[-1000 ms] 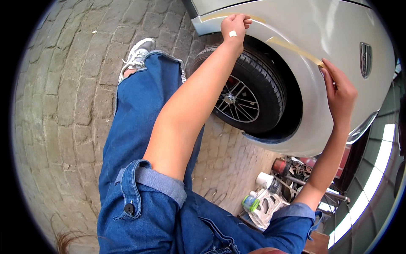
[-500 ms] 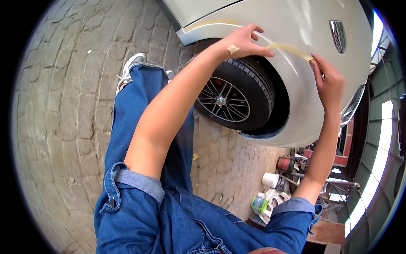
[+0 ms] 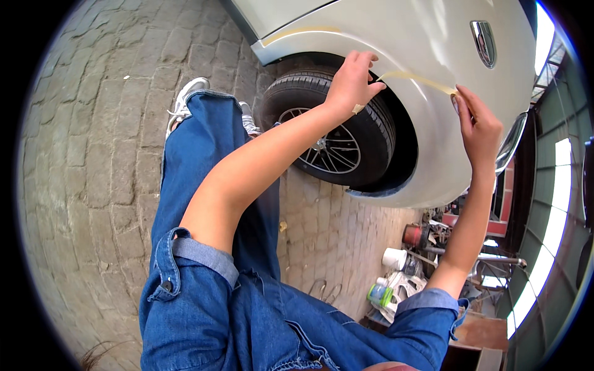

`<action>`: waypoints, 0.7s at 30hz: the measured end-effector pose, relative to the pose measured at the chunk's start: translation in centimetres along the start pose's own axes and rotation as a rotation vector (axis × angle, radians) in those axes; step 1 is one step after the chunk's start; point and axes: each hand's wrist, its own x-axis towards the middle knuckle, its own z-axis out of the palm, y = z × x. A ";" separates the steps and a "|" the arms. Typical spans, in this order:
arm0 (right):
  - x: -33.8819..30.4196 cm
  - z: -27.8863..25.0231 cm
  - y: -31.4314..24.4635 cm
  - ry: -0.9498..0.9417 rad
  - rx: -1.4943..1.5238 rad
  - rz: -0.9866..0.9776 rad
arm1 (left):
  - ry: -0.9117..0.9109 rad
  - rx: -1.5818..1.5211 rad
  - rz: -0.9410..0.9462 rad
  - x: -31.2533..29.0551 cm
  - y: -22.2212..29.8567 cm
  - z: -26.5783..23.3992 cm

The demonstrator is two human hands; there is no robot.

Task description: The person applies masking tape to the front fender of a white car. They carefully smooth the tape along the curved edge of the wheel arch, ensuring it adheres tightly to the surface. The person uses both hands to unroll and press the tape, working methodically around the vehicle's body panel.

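A strip of pale yellow masking tape (image 3: 417, 78) runs along the upper edge of the wheel arch on a pearl-white car fender (image 3: 442, 139). My right hand (image 3: 479, 123) pinches the strip's right end between thumb and fingers. Near the strip's other end is my left hand (image 3: 354, 86), thumb and fingers apart and close to the panel; whether it touches the tape I cannot tell. A small cream-coloured piece, perhaps tape, is stuck on my left wrist. Another length of tape (image 3: 303, 31) lies along the arch edge farther left. Below my left hand sits the black tyre (image 3: 377, 127).
A chrome side trim (image 3: 484, 44) is set in the fender. Uneven paving (image 3: 99, 173) covers the ground. To the lower right stand a white bucket (image 3: 394, 258), a red container (image 3: 412, 234), a green-and-white container (image 3: 379, 294) and other clutter beside a green wall.
My left hand has moved slightly left along the arch, its fingers turned more upward and its thumb drawn back from the tape. My right hand still pinches the tape end.
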 end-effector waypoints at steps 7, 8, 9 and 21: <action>-0.7 -1.1 -1.2 0.007 0.016 -0.020 | 0.023 -0.038 -0.045 0.1 -0.8 0.4; -0.9 -1.1 -1.2 0.021 0.020 -0.040 | 0.039 -0.038 -0.058 0.1 -0.6 0.4; -1.0 -1.2 -1.4 0.016 0.014 -0.048 | 0.031 -0.086 -0.072 0.1 -0.2 0.4; -1.5 -2.5 -3.2 0.029 0.003 -0.109 | -0.069 -0.327 -0.170 0.8 -0.2 0.0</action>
